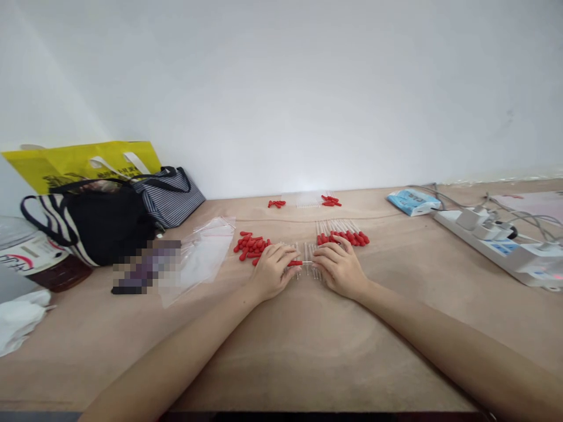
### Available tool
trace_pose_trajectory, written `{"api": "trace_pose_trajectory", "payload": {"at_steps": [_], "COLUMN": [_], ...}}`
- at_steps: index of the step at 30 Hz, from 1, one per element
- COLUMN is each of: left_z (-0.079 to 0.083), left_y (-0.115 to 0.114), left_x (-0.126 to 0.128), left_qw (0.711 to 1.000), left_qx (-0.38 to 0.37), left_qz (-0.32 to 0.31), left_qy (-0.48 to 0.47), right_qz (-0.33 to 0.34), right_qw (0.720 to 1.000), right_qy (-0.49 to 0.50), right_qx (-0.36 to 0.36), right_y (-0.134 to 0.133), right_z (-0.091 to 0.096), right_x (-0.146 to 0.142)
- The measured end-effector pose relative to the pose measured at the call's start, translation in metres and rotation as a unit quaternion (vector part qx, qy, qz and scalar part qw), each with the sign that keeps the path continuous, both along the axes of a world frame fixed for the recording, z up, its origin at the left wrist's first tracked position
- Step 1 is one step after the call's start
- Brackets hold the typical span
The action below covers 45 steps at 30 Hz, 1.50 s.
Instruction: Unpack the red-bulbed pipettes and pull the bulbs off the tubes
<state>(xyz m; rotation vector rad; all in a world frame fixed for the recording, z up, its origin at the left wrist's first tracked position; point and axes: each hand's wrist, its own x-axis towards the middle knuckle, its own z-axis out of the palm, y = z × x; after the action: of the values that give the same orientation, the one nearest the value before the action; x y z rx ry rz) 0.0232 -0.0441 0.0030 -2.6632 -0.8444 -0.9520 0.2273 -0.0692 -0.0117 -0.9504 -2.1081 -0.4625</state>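
Note:
My left hand (273,268) and my right hand (338,266) rest knuckles-up on the wooden table (308,351), fingers curled. Between them lies a thin clear tube with a red cap (295,263); the left fingers pinch the capped end and the right fingers hold the tube's other end. A loose pile of red caps (250,245) lies just left of my left hand. A row of capped clear tubes (343,234) lies just beyond my right hand. More bare clear tubes (307,266) lie under and between the hands.
Clear zip bags (197,252) lie to the left beside a dark blurred object (145,266). Black and striped bags (114,217), a yellow bag (83,161) and a jar (39,261) stand at far left. A power strip with cables (497,240) and a blue packet (413,201) sit right. More caps and tubes (308,202) lie near the wall.

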Motion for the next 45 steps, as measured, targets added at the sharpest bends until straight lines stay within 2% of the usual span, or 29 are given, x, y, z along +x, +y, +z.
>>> {"api": "trace_pose_trajectory", "payload": {"at_steps": [8,18,28,31,34,37,41,45], "left_z": [-0.004,-0.004,-0.008,-0.007,-0.005,-0.004,0.0,0.016], "left_y": [0.003,-0.001,0.001,0.004,0.005,0.005,0.015,0.04], "left_x": [-0.001,-0.007,-0.008,-0.015,-0.022,-0.023,-0.029,-0.046], "left_qw": [0.997,0.997,0.998,0.999,0.998,0.994,0.979,0.958], "left_qx": [-0.049,-0.049,-0.037,-0.032,-0.015,-0.003,-0.009,-0.079], "left_qz": [-0.053,-0.051,-0.059,-0.031,-0.003,0.015,0.115,0.229], "left_qy": [-0.01,0.007,-0.005,-0.024,-0.054,-0.111,-0.167,-0.152], "right_qz": [0.012,0.034,0.037,0.02,-0.029,-0.062,-0.082,-0.085], "right_qw": [1.0,0.998,0.998,0.998,0.997,0.997,0.995,0.993], "right_qy": [0.009,0.018,0.027,0.047,0.067,0.05,0.05,0.066], "right_qx": [-0.004,0.043,0.038,0.039,0.035,0.024,-0.003,-0.037], "right_y": [-0.003,-0.007,-0.009,-0.01,-0.012,-0.012,-0.007,0.001], "right_z": [0.0,0.001,0.001,0.001,0.001,0.0,0.001,0.005], "right_x": [-0.007,-0.002,-0.002,0.008,0.019,0.021,0.016,0.008]}}
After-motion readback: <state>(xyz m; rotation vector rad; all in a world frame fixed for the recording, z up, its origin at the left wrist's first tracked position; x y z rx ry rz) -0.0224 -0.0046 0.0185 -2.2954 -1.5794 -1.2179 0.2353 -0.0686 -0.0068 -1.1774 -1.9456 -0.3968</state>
